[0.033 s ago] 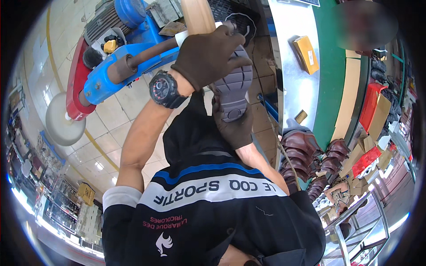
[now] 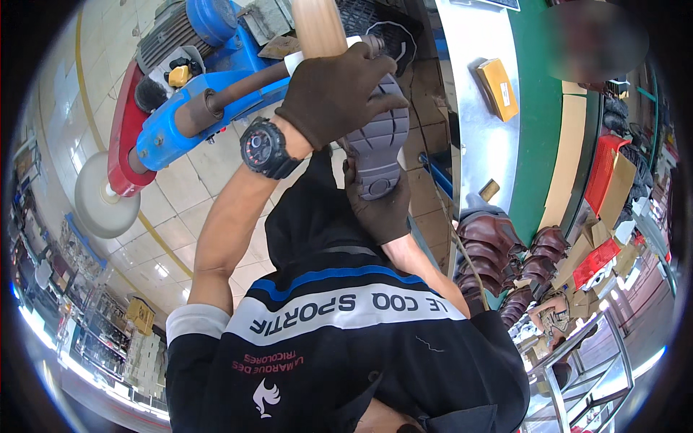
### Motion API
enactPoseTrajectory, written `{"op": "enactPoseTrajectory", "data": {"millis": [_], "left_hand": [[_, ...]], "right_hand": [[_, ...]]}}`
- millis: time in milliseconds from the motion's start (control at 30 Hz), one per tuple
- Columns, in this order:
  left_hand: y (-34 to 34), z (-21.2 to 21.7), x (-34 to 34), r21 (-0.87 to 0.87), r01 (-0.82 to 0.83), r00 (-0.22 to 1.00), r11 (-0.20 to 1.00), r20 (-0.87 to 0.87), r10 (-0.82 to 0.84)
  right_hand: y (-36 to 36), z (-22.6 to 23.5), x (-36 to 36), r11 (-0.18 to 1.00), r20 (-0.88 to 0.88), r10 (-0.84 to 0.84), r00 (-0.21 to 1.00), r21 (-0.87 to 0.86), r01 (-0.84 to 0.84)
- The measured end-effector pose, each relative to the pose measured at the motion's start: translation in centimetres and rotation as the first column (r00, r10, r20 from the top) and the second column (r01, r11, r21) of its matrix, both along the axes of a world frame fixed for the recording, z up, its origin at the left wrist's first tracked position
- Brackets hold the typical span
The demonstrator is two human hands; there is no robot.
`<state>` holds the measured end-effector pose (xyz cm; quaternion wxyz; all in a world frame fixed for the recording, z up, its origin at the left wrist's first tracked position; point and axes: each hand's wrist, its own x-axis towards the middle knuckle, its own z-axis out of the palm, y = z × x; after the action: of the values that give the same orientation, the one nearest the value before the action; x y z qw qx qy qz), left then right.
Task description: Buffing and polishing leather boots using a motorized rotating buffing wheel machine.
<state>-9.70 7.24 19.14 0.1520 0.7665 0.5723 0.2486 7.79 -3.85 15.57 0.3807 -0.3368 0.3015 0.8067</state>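
1. Little has changed: the shoe (image 2: 377,141) sits slightly lower in the view, and the left wrist with its watch (image 2: 266,146) has dipped a touch with it.
2. For the work in hand, this reads as a slight shift of the held shoe, with the same grip kept.
3. The left hand (image 2: 332,94), gloved, is clamped on the toe end, at least one finger lying across the sole; its other contacts are partly hidden.
4. The right hand (image 2: 390,211), gloved too, is closed around the heel end from below.
5. The shoe is held in the air, sole facing the camera, off the left edge of the bench (image 2: 476,43).
6. The roller (image 2: 320,29) stands just beyond the left hand, on the spindle (image 2: 249,85) of the blue machine (image 2: 162,137). Whether the shoe touches it cannot be told; the glove covers that spot.
7. On the bench, a yellow box (image 2: 498,90) lies by the right edge and a small block (image 2: 489,190) near the lower edge; dark-red pieces (image 2: 485,242) are piled just past that edge.
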Motion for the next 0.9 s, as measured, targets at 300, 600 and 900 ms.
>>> {"op": "enactPoseTrajectory", "data": {"millis": [300, 600, 900], "left_hand": [[-4.1, -0.1, -3.2, 0.174, -0.056, 0.998, 0.983, 0.044, 0.049], [-12.5, -2.4, -4.9, -0.038, -0.599, 0.723, 0.8, 0.403, 0.561], [-17.7, -1.6, -1.4, -0.722, 0.01, 0.768, 0.692, 0.449, 0.457]], "right_hand": [[-0.2, -0.5, 0.3, 0.971, 0.148, 0.178, 0.973, 0.137, -0.198], [2.5, 0.3, 0.0, 0.409, 0.791, 0.266, 0.551, 0.425, -0.807], [1.2, 3.3, 5.2, 0.605, 0.886, 0.351, 0.304, 0.034, -0.796]]}}
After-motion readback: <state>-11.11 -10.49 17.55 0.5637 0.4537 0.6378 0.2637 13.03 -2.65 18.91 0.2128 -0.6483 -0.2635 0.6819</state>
